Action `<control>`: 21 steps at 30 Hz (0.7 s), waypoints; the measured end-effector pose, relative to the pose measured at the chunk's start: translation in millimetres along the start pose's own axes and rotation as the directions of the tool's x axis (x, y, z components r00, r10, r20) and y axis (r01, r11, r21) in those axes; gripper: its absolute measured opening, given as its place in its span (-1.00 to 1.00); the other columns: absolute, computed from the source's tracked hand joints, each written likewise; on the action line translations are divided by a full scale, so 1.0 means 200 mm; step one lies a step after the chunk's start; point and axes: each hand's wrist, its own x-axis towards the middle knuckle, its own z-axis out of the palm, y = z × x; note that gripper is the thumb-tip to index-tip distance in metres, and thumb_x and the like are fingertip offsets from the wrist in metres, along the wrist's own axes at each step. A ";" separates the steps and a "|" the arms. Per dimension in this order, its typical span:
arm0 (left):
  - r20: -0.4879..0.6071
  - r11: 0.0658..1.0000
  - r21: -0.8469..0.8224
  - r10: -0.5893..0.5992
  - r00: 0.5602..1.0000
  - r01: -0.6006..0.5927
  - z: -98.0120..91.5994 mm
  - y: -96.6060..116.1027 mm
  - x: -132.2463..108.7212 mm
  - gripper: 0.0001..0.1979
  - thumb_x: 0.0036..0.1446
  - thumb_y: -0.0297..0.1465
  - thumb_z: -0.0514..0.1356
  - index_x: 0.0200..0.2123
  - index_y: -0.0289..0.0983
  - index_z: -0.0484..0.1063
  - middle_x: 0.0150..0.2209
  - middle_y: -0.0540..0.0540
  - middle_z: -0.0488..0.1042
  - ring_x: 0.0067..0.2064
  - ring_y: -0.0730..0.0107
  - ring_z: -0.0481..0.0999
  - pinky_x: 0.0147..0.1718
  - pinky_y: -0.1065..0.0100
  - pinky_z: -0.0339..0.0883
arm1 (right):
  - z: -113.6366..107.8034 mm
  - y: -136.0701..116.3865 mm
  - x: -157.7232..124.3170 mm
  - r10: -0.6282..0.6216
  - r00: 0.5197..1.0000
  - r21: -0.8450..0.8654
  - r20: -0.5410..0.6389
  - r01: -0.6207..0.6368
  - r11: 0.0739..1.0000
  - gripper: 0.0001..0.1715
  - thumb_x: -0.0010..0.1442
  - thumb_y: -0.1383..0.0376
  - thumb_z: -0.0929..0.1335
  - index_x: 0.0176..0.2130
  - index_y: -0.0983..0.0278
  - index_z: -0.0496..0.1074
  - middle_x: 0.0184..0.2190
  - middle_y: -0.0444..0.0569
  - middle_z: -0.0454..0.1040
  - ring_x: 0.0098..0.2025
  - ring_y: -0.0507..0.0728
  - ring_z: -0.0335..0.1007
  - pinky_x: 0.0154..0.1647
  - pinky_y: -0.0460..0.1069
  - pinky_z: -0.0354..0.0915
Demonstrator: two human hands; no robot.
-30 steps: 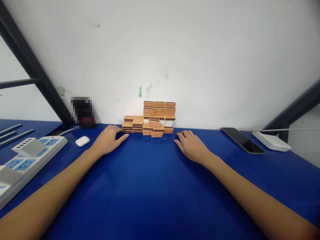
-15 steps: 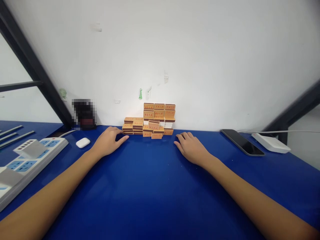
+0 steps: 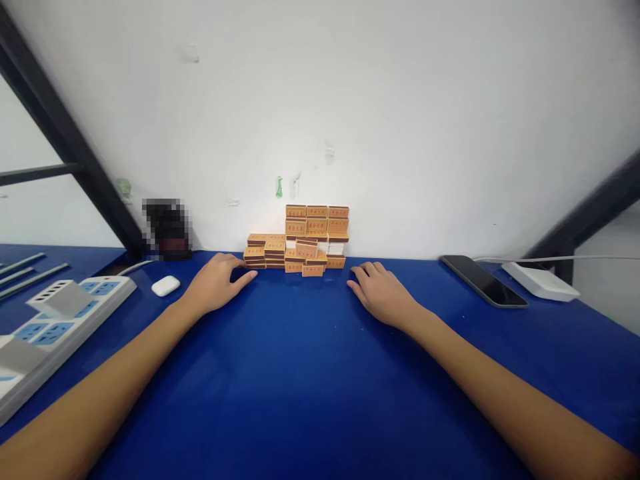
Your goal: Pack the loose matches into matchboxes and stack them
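Observation:
Stacked matchboxes, yellow-orange with red print and dark striking sides, stand against the wall at the far side of the blue table. A lower group of matchboxes adjoins them on the left. My left hand rests on the table beside this lower group, thumb and fingers apart, holding nothing; whether its fingertips touch the boxes I cannot tell. On the other side, my right hand lies on the table a little apart from the stack, fingers loosely bent and spread, with nothing in it.
At left are a power strip with plugged-in adapters, a white earbud case, grey rods and a pixelated dark object. A phone and a white cabled box lie at right. Black frame bars slant at the sides.
The camera view has shifted slightly. Both hands and the matchboxes stay where they were.

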 end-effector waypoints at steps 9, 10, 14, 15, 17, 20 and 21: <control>0.003 1.000 0.007 0.003 1.000 -0.003 0.00 0.00 0.00 -0.48 0.35 0.00 0.12 -0.01 -0.31 0.61 -0.06 -0.26 0.63 0.05 -0.06 0.54 0.07 0.06 0.40 | 0.00 0.00 0.00 -0.002 1.000 0.005 0.000 0.002 1.000 -0.50 0.54 0.15 0.15 0.17 0.40 0.41 0.10 0.29 0.46 0.14 0.36 0.32 0.05 0.12 0.29; 0.005 1.000 0.010 0.000 1.000 0.000 0.00 0.00 0.00 -0.48 0.35 -0.01 0.11 -0.02 -0.31 0.61 -0.06 -0.26 0.63 0.06 -0.06 0.53 0.07 0.06 0.40 | 0.00 0.00 0.00 -0.002 1.000 0.006 -0.002 0.002 1.000 -0.50 0.54 0.15 0.15 0.18 0.41 0.41 0.10 0.28 0.46 0.14 0.37 0.32 0.05 0.13 0.29; -0.002 1.000 0.000 -0.019 1.000 0.019 0.00 0.01 0.00 -0.49 0.34 -0.01 0.11 -0.04 -0.29 0.61 -0.05 -0.26 0.63 0.05 -0.07 0.54 0.06 0.05 0.40 | 0.01 0.00 0.00 0.001 1.000 0.011 -0.007 0.000 1.000 -0.50 0.54 0.14 0.15 0.18 0.41 0.41 0.10 0.27 0.46 0.15 0.36 0.32 0.06 0.12 0.30; -0.006 1.000 -0.005 -0.025 1.000 0.025 0.00 0.01 0.00 -0.50 0.34 -0.01 0.11 -0.05 -0.29 0.61 -0.05 -0.26 0.63 0.05 -0.07 0.54 0.05 0.05 0.40 | 0.01 0.00 0.00 0.002 1.000 0.012 -0.007 -0.002 1.000 -0.50 0.53 0.14 0.15 0.18 0.40 0.42 0.10 0.28 0.46 0.15 0.36 0.32 0.06 0.12 0.30; -0.015 0.999 -0.012 -0.034 0.999 0.034 0.00 0.01 0.00 -0.52 0.33 -0.01 0.12 -0.08 -0.28 0.60 -0.07 -0.25 0.63 0.04 -0.07 0.53 0.03 0.05 0.40 | 0.01 0.00 0.00 0.002 1.000 0.012 -0.011 -0.002 1.000 -0.51 0.53 0.15 0.15 0.17 0.40 0.43 0.10 0.28 0.46 0.14 0.36 0.33 0.05 0.12 0.30; -0.041 0.999 -0.034 -0.040 0.998 0.039 0.00 0.01 0.00 -0.58 0.30 -0.02 0.14 -0.19 -0.24 0.57 -0.12 -0.21 0.63 0.02 -0.07 0.53 0.02 0.06 0.38 | 0.01 0.00 0.00 -0.007 1.000 0.007 -0.016 0.008 1.000 -0.52 0.53 0.16 0.16 0.15 0.40 0.43 0.10 0.29 0.46 0.13 0.36 0.33 0.05 0.13 0.31; -0.046 0.998 -0.050 -0.049 0.998 0.047 0.00 0.01 0.01 -0.60 0.29 -0.02 0.15 -0.23 -0.22 0.55 -0.14 -0.20 0.62 0.01 -0.06 0.54 0.01 0.08 0.38 | 0.01 0.00 0.00 -0.009 1.000 0.005 -0.018 0.009 1.000 -0.52 0.53 0.16 0.16 0.15 0.40 0.43 0.10 0.30 0.46 0.13 0.36 0.33 0.05 0.13 0.31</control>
